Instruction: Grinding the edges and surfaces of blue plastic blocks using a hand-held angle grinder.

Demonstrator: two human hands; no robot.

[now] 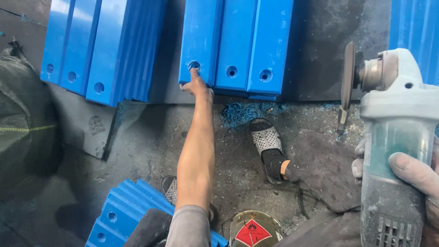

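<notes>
From my seat I take the blue plastic bar (200,41) that the left hand touches as my landmark; it stands upright against the dark wall, the leftmost of a group of three such bars, each with a round hole near its lower end.

Far to the left of that bar, a dark green bundle (23,123) lies at the frame's edge. Between it and the bar, a second group of blue bars (98,45) leans against the wall, holes low down as well. Below and left of the landmark bar, near the bottom of the view, a stack of ribbed blue pieces (121,215) lies on the dusty floor (146,146).

My left hand (196,84) reaches out on a long bare arm and meets the bar at its bottom end, a fingertip at the hole (194,65), the rest of the fingers hooked around the lower edge. It rests on the bar rather than closing around it.

Just below and right of the bar, a tangle of blue shavings (240,113) lies on the floor, and below that a foot in a grey perforated sandal (266,139). Further down, a round can lid (254,228) with a red diamond label shows.

Well to the right of the bar, my right hand (414,176) wraps firmly around the body of a grey-green angle grinder (395,137), its disc (349,75) turned edge-on towards the bar.
</notes>
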